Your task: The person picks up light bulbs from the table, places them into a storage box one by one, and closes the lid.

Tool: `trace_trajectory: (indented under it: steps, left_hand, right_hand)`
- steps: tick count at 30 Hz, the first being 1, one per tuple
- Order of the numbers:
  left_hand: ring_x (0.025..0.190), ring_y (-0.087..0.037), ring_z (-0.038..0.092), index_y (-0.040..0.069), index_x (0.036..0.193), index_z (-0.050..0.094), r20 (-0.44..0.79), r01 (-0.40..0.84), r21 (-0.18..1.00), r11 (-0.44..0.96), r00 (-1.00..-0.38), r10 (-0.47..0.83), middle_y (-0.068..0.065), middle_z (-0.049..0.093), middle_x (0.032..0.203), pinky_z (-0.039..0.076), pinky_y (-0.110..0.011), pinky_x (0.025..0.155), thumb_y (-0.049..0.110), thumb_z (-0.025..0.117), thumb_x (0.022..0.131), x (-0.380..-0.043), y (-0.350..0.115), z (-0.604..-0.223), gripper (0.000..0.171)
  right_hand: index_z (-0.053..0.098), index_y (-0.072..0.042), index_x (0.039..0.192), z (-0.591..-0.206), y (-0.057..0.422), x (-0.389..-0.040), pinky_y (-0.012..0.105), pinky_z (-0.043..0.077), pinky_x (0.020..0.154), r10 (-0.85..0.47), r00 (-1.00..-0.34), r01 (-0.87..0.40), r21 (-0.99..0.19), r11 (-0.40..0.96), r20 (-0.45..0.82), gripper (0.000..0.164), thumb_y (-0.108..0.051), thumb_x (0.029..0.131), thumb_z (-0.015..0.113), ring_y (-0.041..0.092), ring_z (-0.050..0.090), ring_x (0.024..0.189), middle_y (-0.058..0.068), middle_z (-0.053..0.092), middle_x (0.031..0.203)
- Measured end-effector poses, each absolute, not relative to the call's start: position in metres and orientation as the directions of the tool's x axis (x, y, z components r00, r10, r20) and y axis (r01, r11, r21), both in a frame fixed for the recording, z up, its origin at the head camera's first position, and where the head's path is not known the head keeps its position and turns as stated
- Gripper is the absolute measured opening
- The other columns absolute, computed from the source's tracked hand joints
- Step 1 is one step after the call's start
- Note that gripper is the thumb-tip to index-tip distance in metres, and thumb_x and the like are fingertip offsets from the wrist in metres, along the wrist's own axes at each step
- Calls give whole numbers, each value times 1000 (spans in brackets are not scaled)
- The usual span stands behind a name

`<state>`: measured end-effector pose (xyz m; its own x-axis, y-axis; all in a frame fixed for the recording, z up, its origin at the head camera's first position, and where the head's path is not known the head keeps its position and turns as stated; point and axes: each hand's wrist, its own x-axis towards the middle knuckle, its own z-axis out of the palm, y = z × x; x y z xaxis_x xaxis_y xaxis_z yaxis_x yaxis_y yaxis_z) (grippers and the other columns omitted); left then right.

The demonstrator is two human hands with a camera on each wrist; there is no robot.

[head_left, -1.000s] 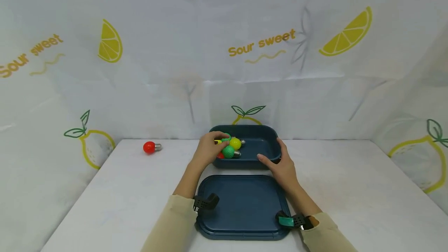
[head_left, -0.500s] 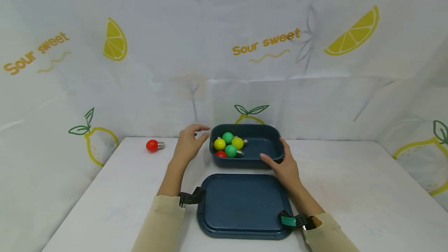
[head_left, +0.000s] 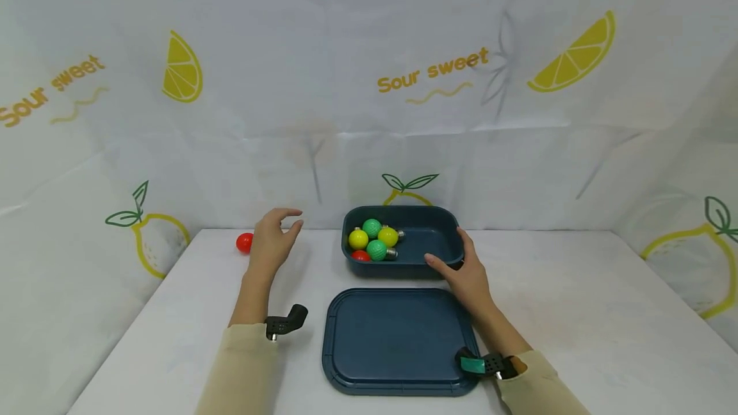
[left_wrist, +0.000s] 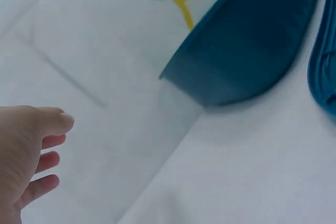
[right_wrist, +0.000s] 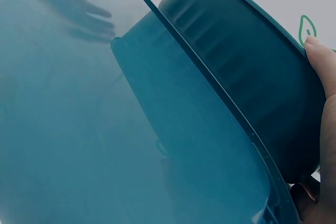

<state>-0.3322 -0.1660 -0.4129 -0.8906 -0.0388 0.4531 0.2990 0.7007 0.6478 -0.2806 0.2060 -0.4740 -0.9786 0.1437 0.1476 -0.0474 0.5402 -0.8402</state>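
Observation:
My left hand hangs over the left side of the table, thumb and fingers apart with nothing between them. Just beyond it lies a red light bulb, its metal base hidden by the hand. A dark blue box stands at the back, and my right hand grips its right end, thumb at the front rim and fingers round the side. Gathered in the box's left half are two green bulbs, two yellow bulbs and a red bulb. In the left wrist view, the left hand is well apart from the box.
A flat dark blue lid lies on the white table in front of the box, close to the right forearm. Behind the table hangs a white cloth printed with lemons.
My left hand has come out of the box and swung left toward the lone red bulb, uncovering the bulbs inside. The right hand has stayed at the box.

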Motion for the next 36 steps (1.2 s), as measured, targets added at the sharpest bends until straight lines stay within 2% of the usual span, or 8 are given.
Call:
trace_trajectory:
  steps: [3, 9, 14, 20, 25, 30, 36]
  left_hand:
    - [129, -37, 57, 6, 122, 71, 454, 264, 644, 718, -887, -81, -18, 66, 131, 47, -53, 110, 13, 68, 95, -333, -177, -419, 28]
    - [126, -41, 57, 4, 117, 72, 549, 231, 529, 816, -827, -122, -19, 67, 128, 44, -54, 111, 9, 72, 90, -337, -197, -432, 27]
    - [135, -42, 50, 1, 121, 69, 543, 196, 586, 786, -815, -202, -20, 63, 133, 39, -55, 116, 7, 76, 87, -339, -212, -441, 34]
    - [148, -50, 31, 1, 136, 58, 476, 146, 639, 755, -846, -239, -24, 51, 148, 23, -60, 124, 15, 77, 84, -341, -226, -448, 57]
    - [150, -48, 28, 6, 147, 49, 355, 50, 657, 753, -901, -251, -23, 39, 158, 25, -58, 124, 17, 77, 84, -342, -236, -458, 70]
    - [150, -45, 29, 6, 151, 45, 280, 37, 657, 753, -939, -198, -24, 34, 160, 27, -57, 124, 13, 73, 88, -345, -240, -466, 69]
    - [146, -46, 35, 2, 144, 53, 284, 54, 638, 768, -944, -169, -26, 41, 155, 28, -57, 123, 10, 72, 91, -346, -238, -470, 57]
  right_hand:
    - [9, -24, 164, -475, 206, -281, 63, 27, 122, 146, -978, -46, -840, 541, 148, 99, -53, 91, 69, 40, 25, 154, 16, 19, 169]
    - [9, -24, 164, -475, 205, -281, 63, 26, 122, 147, -979, -40, -838, 544, 143, 99, -52, 91, 69, 41, 25, 154, 16, 18, 170]
    - [10, -23, 164, -476, 205, -282, 63, 27, 122, 145, -980, -33, -836, 548, 133, 99, -53, 90, 69, 41, 25, 154, 17, 19, 169]
    - [10, -23, 164, -475, 206, -281, 63, 27, 122, 145, -979, -39, -837, 545, 141, 99, -53, 91, 69, 41, 25, 154, 17, 19, 169]
    - [10, -23, 164, -474, 206, -280, 64, 28, 121, 148, -978, -45, -839, 542, 148, 99, -54, 90, 70, 42, 26, 153, 17, 19, 169]
    - [12, -23, 163, -474, 205, -281, 65, 29, 120, 152, -975, -54, -843, 535, 159, 99, -53, 89, 71, 41, 28, 153, 17, 21, 169]
    - [10, -23, 164, -473, 206, -281, 63, 26, 122, 147, -979, -41, -840, 541, 143, 99, -53, 90, 69, 40, 25, 154, 16, 19, 170]
